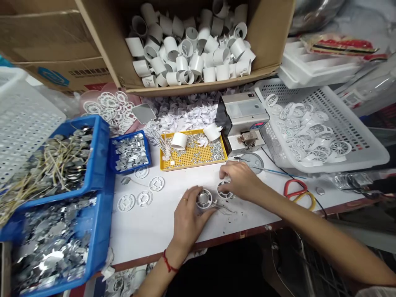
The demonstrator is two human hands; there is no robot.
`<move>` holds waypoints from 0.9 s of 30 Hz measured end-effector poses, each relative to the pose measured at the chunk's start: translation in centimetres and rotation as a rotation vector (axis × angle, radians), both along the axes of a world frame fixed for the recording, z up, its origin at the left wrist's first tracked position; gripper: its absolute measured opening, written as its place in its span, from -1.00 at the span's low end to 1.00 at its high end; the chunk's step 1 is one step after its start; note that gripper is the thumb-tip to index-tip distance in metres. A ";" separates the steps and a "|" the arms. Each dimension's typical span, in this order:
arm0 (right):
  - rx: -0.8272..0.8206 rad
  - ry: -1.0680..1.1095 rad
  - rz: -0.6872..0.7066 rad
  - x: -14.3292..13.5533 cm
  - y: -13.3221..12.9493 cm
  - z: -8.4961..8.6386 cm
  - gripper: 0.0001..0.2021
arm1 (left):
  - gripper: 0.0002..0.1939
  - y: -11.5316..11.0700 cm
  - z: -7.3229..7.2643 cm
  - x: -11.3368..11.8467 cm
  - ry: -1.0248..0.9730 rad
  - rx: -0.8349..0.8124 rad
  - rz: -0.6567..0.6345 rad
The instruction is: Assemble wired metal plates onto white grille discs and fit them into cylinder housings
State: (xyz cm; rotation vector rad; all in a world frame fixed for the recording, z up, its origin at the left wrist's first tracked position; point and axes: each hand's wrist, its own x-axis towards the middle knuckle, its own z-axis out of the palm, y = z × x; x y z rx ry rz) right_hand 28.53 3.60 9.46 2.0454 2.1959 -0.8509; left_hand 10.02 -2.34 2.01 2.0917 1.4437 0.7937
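Note:
My left hand [187, 214] rests on the table, its thumb and fingers curved around a round white spoked ring with a silver disc [204, 199] in its middle. Thin pale wires [225, 208] trail rightward from beside that ring. A second white spoked ring [223, 190] with a dark centre lies just to the right, partly covered by the fingers of my right hand [239, 179], which grip its edge. More flat white rings [156, 184] lie on the table to the left, near a small metal disc on a wire [125, 180].
Blue bins [107, 165] of metal pieces and wired discs stand left. Ahead are a yellow tray [185, 160] with tiny parts and white cylinders, a metal machine [244, 111], and a cardboard box [198, 87] of white cylinders. Scissors [292, 193] and a white basket [365, 152] are right.

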 end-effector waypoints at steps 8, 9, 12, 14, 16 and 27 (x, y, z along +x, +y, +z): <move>-0.128 -0.157 0.278 -5.4 1.3 0.2 -0.74 | -0.66 -0.8 -1.9 -1.2 -0.152 0.013 0.054; -0.131 -0.158 0.285 -5.7 1.7 0.0 -0.73 | -0.67 -0.7 -1.9 -1.1 -0.150 0.007 0.051; -0.143 -0.157 0.301 -6.0 3.0 -1.0 -0.70 | -0.70 -0.7 -1.6 -1.1 -0.140 -0.017 0.035; -0.172 -0.146 0.313 -5.9 3.6 -1.4 -0.69 | -0.69 -0.7 -1.3 -1.3 -0.118 -0.040 0.022; -0.192 -0.121 0.335 -5.2 3.9 -1.4 -0.67 | -0.60 -0.6 -0.7 -1.6 -0.055 -0.078 0.021; 0.202 -0.053 -0.123 -0.7 -6.3 -4.1 -0.64 | -0.35 1.4 0.0 3.1 0.505 0.136 -0.421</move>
